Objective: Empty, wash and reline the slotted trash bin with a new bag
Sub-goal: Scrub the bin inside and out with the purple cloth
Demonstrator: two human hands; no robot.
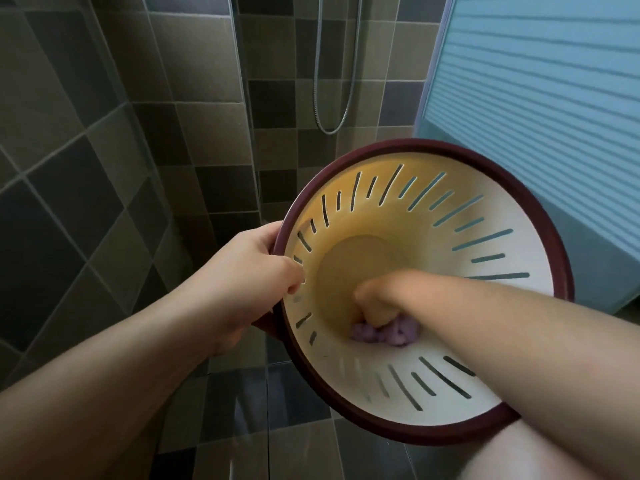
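The slotted trash bin (pixel 485 199) is cream inside with a dark red rim and is tilted so its mouth faces me. It holds no bag. My left hand (pixel 249 271) grips the rim on the left side, fingers curled over the edge. My right arm reaches deep into the bin, where my right hand (pixel 375 299) holds a purple cloth (pixel 384 332) pressed against the lower inside wall near the bottom. The fingers are mostly hidden behind the knuckles.
Grey and dark tiled walls and floor surround me. A metal shower hose (pixel 332 126) hangs in a loop on the far wall. A blue slatted door (pixel 540 98) stands at the right, close behind the bin. My knee (pixel 512 455) shows at the bottom right.
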